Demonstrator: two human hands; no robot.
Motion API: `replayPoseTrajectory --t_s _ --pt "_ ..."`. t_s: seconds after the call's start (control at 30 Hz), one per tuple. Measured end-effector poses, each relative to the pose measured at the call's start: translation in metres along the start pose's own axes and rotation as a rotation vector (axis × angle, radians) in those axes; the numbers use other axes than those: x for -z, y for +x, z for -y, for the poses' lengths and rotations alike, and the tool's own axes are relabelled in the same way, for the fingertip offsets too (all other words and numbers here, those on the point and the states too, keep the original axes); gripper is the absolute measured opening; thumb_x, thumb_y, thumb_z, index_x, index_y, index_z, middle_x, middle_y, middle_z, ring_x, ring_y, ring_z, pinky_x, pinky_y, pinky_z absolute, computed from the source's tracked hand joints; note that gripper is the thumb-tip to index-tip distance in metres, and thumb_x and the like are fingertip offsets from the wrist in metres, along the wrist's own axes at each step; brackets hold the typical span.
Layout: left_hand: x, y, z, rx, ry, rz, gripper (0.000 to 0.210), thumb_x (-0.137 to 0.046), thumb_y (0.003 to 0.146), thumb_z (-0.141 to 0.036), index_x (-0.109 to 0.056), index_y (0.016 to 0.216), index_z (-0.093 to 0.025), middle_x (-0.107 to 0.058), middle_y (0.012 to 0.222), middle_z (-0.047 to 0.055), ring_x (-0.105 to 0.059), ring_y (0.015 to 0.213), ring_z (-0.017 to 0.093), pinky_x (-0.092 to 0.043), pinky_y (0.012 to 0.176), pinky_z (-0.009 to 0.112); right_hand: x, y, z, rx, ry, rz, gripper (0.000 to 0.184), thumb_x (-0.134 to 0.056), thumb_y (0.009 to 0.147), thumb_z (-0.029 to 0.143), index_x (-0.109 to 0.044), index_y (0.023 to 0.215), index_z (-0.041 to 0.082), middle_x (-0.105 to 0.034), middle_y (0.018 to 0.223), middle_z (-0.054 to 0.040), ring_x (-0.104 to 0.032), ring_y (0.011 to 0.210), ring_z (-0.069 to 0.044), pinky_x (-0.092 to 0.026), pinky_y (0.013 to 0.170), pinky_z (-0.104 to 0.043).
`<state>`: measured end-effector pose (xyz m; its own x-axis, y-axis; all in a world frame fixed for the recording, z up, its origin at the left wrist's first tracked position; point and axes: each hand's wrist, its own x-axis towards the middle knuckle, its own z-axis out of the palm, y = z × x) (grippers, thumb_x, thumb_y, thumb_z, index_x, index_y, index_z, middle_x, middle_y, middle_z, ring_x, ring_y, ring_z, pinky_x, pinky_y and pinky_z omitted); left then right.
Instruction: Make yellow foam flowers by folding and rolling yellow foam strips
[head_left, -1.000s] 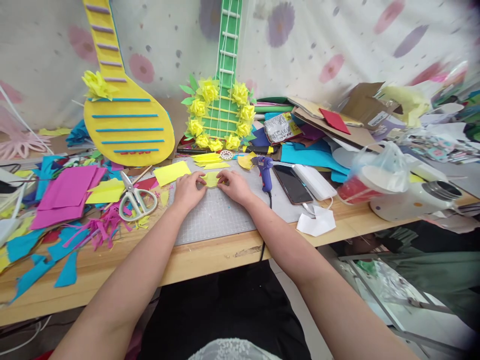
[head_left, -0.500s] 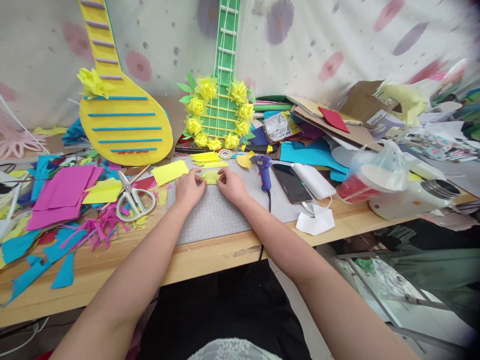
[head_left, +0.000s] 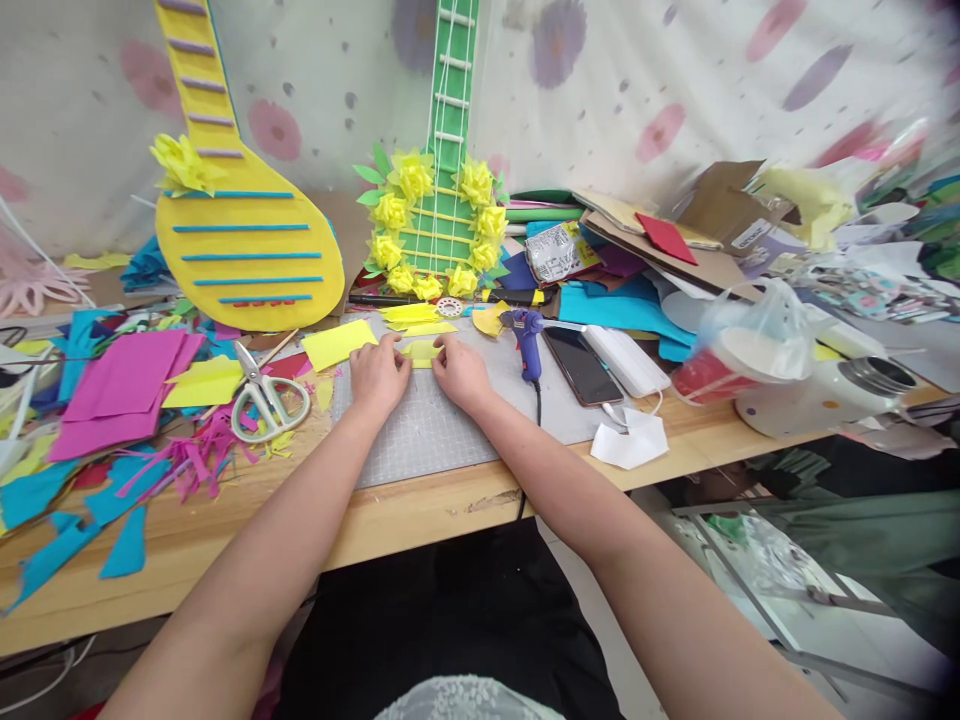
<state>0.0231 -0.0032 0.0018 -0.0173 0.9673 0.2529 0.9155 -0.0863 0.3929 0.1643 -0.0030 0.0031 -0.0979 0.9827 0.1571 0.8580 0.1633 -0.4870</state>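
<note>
A small strip of yellow crepe paper (head_left: pixel 421 354) stretches between my two hands, just above or on the grey cutting mat (head_left: pixel 427 430). My left hand (head_left: pixel 379 376) pinches its left end, fingers curled and closed. The right end is pinched by my right hand (head_left: pixel 459 370); some of its fingertips are hidden. Behind the hands lie more yellow paper pieces (head_left: pixel 420 320), and a larger yellow sheet (head_left: pixel 339 345) rests left of my left hand. A purple glue gun (head_left: pixel 528 345) stands just right of my right hand.
Scissors (head_left: pixel 268 400) lie left among magenta paper (head_left: pixel 124 385) and scraps. A phone (head_left: pixel 582 366), white power bank (head_left: pixel 626 362), bagged cup (head_left: pixel 750 360) and white bottle (head_left: pixel 817 398) sit right. Behind stand a yellow paper lute (head_left: pixel 251 255) and a green instrument (head_left: pixel 448 130) with yellow flowers.
Hardly anything differs. Both hands keep the yellow strip in the same place, and the whole view has shifted very slightly.
</note>
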Motion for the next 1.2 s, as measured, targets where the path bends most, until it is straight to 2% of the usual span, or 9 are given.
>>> replayPoseTrajectory --t_s 0.33,0.73,0.87,1.1,1.2 --pt "0.0 0.0 0.0 0.006 0.017 -0.008 0.027 -0.052 0.082 -0.029 -0.055 0.108 -0.023 -0.07 0.087 0.003 -0.055 0.099 0.027 -0.033 0.089 0.039 -0.006 0.001 -0.001 0.042 -0.094 -0.025 0.018 -0.043 0.083 0.017 -0.054 0.097 0.018 -0.064 0.095 -0.0078 -0.057 0.087 -0.02 -0.04 0.074 -0.029" --pt "0.001 -0.001 -0.002 -0.019 0.071 -0.005 0.022 -0.053 0.082 -0.027 -0.056 0.102 -0.023 -0.069 0.086 0.004 -0.054 0.098 0.027 -0.032 0.089 0.04 -0.011 0.002 -0.003 0.053 -0.14 -0.043 0.019 -0.042 0.084 0.017 -0.056 0.098 0.017 -0.064 0.095 -0.0088 -0.056 0.088 -0.02 -0.039 0.075 -0.029" --pt "0.003 -0.002 -0.005 -0.056 0.132 0.017 0.016 -0.047 0.084 -0.026 -0.059 0.094 -0.024 -0.068 0.089 0.006 -0.052 0.098 0.027 -0.032 0.087 0.04 -0.01 0.002 -0.002 0.076 -0.158 -0.028 0.021 -0.042 0.085 0.016 -0.057 0.098 0.018 -0.063 0.096 -0.009 -0.056 0.089 -0.021 -0.04 0.076 -0.03" --pt "-0.001 0.0 -0.006 -0.176 0.172 0.071 0.027 -0.039 0.086 -0.022 -0.064 0.09 -0.029 -0.063 0.095 0.008 -0.045 0.102 0.027 -0.029 0.089 0.042 -0.009 0.002 -0.001 0.092 -0.182 0.0 0.024 -0.039 0.088 0.017 -0.059 0.101 0.017 -0.062 0.099 -0.0105 -0.055 0.091 -0.021 -0.039 0.08 -0.031" --pt "-0.001 -0.001 -0.006 -0.2 0.163 0.054 0.03 -0.039 0.085 -0.02 -0.066 0.089 -0.029 -0.06 0.095 0.009 -0.043 0.102 0.027 -0.028 0.09 0.044 -0.01 0.002 -0.001 0.094 -0.191 0.002 0.025 -0.038 0.088 0.016 -0.059 0.103 0.016 -0.061 0.101 -0.0111 -0.054 0.093 -0.021 -0.039 0.081 -0.032"
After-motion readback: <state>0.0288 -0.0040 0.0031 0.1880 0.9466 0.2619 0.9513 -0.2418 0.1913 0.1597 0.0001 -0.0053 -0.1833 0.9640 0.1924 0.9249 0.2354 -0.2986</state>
